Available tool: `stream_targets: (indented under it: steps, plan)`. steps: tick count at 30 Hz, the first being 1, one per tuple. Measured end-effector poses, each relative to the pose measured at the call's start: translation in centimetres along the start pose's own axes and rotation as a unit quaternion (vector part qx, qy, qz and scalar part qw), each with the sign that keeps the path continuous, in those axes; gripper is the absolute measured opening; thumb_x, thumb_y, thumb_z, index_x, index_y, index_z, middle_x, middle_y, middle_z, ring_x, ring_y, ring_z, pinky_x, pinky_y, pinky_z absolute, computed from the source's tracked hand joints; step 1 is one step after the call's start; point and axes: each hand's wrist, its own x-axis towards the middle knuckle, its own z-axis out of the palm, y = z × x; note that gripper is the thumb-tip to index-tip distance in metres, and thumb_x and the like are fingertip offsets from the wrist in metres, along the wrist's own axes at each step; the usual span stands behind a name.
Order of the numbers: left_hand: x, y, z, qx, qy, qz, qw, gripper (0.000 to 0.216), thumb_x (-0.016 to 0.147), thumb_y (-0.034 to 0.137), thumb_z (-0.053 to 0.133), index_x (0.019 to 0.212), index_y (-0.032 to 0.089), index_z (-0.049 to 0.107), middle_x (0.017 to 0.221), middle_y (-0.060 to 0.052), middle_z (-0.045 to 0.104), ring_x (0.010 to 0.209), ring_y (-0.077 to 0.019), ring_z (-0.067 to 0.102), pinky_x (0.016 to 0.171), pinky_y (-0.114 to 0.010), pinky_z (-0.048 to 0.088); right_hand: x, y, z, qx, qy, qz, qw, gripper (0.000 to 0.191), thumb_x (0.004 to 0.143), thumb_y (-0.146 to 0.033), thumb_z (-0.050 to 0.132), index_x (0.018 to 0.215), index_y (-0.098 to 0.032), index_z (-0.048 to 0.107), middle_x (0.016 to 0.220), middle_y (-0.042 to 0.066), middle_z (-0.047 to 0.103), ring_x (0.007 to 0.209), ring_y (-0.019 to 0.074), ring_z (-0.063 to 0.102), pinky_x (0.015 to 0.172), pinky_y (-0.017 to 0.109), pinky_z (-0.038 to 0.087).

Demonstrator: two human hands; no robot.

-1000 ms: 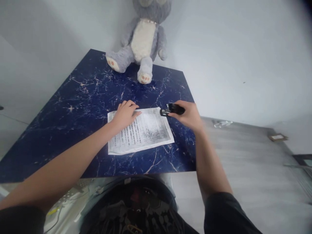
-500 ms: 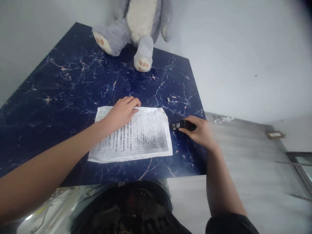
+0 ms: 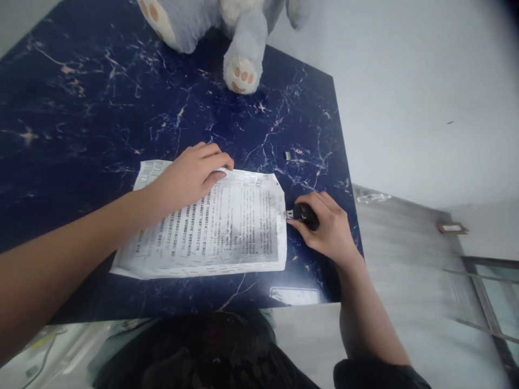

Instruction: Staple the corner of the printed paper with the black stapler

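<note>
A printed stack of paper point(image 3: 251, 227) lies on the table, its margins dotted with many small staple-like marks. My left hand point(image 3: 198, 170) rests over its far edge, thumb on the print and fingers curled past the edge, gripping it. At the right edge of the paper, my right hand point(image 3: 330, 224) is closed around a black stapler point(image 3: 306, 215). The stapler's silver nose points left and meets the paper's edge; whether the paper is between its jaws I cannot tell. A small silver block, like a strip of staples point(image 3: 287, 155), lies beyond the stapler.
The dark blue marbled table point(image 3: 101, 119) has its right edge close to my right hand. A grey plush toy point(image 3: 243, 65) sits at the far side. A wall stands beyond; on the floor to the right lies a small brown box point(image 3: 452, 228).
My right hand has brought the stapler left against the paper's edge, its nose now at the sheets. The view has tilted down and closer; my left hand keeps its hold on the paper.
</note>
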Motion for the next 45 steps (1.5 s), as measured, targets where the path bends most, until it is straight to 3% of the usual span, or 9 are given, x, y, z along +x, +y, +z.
stream_targets:
  steps: [9, 20, 23, 27, 31, 34, 36, 41, 45]
  plan:
    - [-0.4, -2.1, 1.2, -0.054, 0.028, -0.024, 0.998, 0.031, 0.098, 0.045, 0.056, 0.109, 0.022, 0.073, 0.112, -0.003, 0.061, 0.116, -0.0274, 0.061, 0.114, -0.056, 0.039, -0.4, -0.5, 0.6, -0.112, -0.025, -0.021, 0.993, 0.043, 0.101, -0.055, 0.049, 0.130, -0.025, 0.060, 0.115, 0.012, 0.066, 0.099, 0.0341, 0.057, 0.086, 0.049, 0.045]
    - [0.0, -0.1, 0.1, 0.050, -0.004, 0.040, 0.998, 0.028, 0.102, 0.019, 0.048, 0.109, 0.021, 0.074, 0.110, -0.006, 0.065, 0.107, -0.0236, 0.057, 0.107, -0.049, 0.043, 0.4, -3.1, 1.5, -0.294, -0.038, -0.015, 0.955, 0.044, 0.107, -0.052, 0.040, 0.109, -0.016, 0.064, 0.112, 0.014, 0.066, 0.100, 0.0296, 0.054, 0.081, 0.038, 0.038]
    - [-0.1, 0.0, -0.1, 0.071, -0.001, 0.038, 0.997, 0.027, 0.101, 0.017, 0.048, 0.109, 0.021, 0.074, 0.111, -0.007, 0.066, 0.106, -0.0241, 0.056, 0.105, -0.048, 0.044, 0.7, -3.3, 0.8, -0.272, -0.047, -0.025, 0.961, 0.045, 0.106, -0.054, 0.041, 0.107, -0.015, 0.063, 0.109, 0.015, 0.066, 0.100, 0.0308, 0.057, 0.082, 0.039, 0.041]
    - [-0.2, 0.1, -0.4, 0.080, -0.004, 0.047, 0.996, 0.026, 0.099, 0.014, 0.049, 0.107, 0.021, 0.074, 0.110, -0.007, 0.067, 0.102, -0.0227, 0.056, 0.100, -0.044, 0.046, -0.8, -1.1, -1.5, -0.154, -0.077, -0.051, 0.984, 0.036, 0.106, -0.045, 0.045, 0.126, -0.018, 0.058, 0.116, 0.013, 0.068, 0.103, 0.0269, 0.063, 0.084, 0.036, 0.046]
    - [-0.2, -0.2, -0.2, 0.079, 0.002, 0.047, 0.996, 0.026, 0.098, 0.013, 0.050, 0.105, 0.021, 0.074, 0.109, -0.007, 0.067, 0.103, -0.0235, 0.057, 0.099, -0.044, 0.046, -4.0, 1.8, -3.5, -0.155, -0.008, 0.115, 0.981, 0.028, 0.100, -0.048, 0.054, 0.104, -0.021, 0.063, 0.090, 0.007, 0.071, 0.077, 0.0227, 0.065, 0.066, 0.031, 0.042]
    - [-0.1, -0.1, 0.0, 0.055, 0.008, 0.049, 0.997, 0.025, 0.096, 0.013, 0.052, 0.102, 0.022, 0.074, 0.107, -0.006, 0.068, 0.102, -0.0236, 0.059, 0.097, -0.043, 0.046, -4.7, 0.0, -3.7, -0.101, 0.129, 0.218, 0.962, 0.037, 0.098, -0.056, 0.056, 0.089, -0.020, 0.059, 0.069, 0.002, 0.063, 0.060, 0.0180, 0.056, 0.058, 0.029, 0.037]
    - [0.0, 0.2, -0.3, 0.014, 0.053, 0.042, 0.998, 0.026, 0.096, 0.011, 0.050, 0.099, 0.021, 0.073, 0.104, -0.005, 0.067, 0.098, -0.0217, 0.061, 0.094, -0.039, 0.048, -3.3, -3.8, -2.5, -0.039, 0.180, 0.204, 0.961, 0.035, 0.100, -0.053, 0.053, 0.092, -0.019, 0.058, 0.071, 0.003, 0.063, 0.061, 0.0168, 0.055, 0.058, 0.028, 0.037]
    - [-0.5, 0.6, -3.5, 0.015, 0.343, -0.009, 0.939, 0.027, 0.095, 0.007, 0.044, 0.091, 0.019, 0.068, 0.101, -0.007, 0.062, 0.096, -0.0205, 0.062, 0.089, -0.034, 0.049, 4.5, -14.6, 3.7, -0.022, 0.022, 0.105, 0.994, 0.025, 0.096, -0.043, 0.058, 0.101, -0.019, 0.061, 0.084, 0.006, 0.071, 0.070, 0.0199, 0.062, 0.064, 0.029, 0.040]
    - [-1.0, -0.7, -6.1, 0.038, 0.423, -0.030, 0.905, 0.025, 0.093, 0.006, 0.046, 0.082, 0.019, 0.065, 0.092, -0.006, 0.058, 0.086, -0.0190, 0.059, 0.079, -0.031, 0.047, 7.4, -17.1, 5.8, -0.041, -0.042, 0.078, 0.995, 0.023, 0.094, -0.032, 0.058, 0.113, -0.020, 0.062, 0.101, 0.010, 0.072, 0.087, 0.0242, 0.066, 0.071, 0.031, 0.043]
